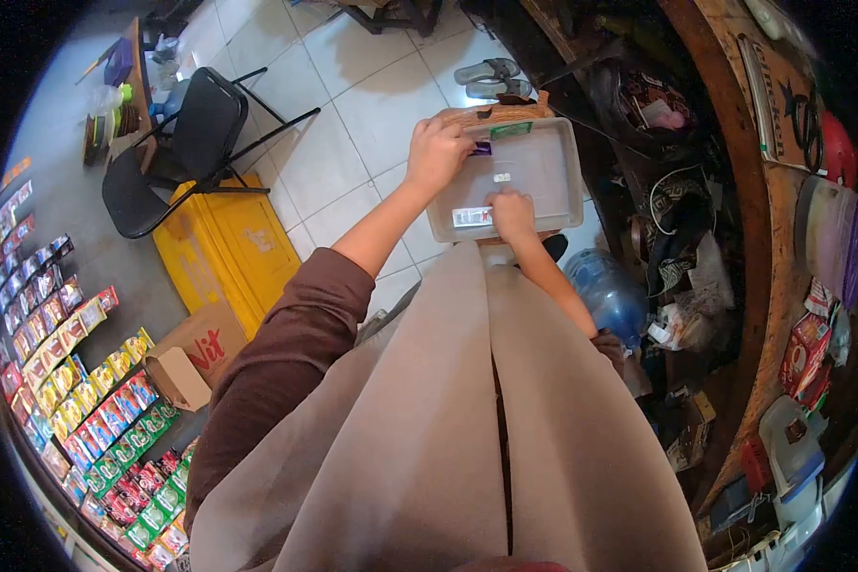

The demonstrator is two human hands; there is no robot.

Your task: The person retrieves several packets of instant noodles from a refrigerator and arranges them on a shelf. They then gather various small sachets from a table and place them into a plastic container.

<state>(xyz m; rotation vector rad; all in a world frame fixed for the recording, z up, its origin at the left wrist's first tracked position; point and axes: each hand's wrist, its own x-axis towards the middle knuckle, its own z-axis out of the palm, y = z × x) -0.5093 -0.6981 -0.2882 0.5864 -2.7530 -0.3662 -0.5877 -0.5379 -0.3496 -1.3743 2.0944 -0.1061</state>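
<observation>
A translucent shallow plastic tub (570, 176) sits in front of my knees. My left hand (437, 154) reaches over its left rim with fingers closed at a small dark purple packet (483, 149). Inside the tub, my right hand (514, 215) has its fingers curled down near the bottom; what they hold, if anything, is hidden. Just left of that hand lies a silver-white packet (472, 217). A tiny white piece (501, 177) rests above it on the tub's floor. Along the far wall is a green packet (512, 129).
A black folding chair (210, 114) stands by a yellow crate (224, 248) and a cardboard box (195, 353). Rows of sachets (114, 419) hang at left. Sandals (487, 74) lie on the tiles. To the right are a blue water jug (605, 291) and a wooden shelf edge (772, 286).
</observation>
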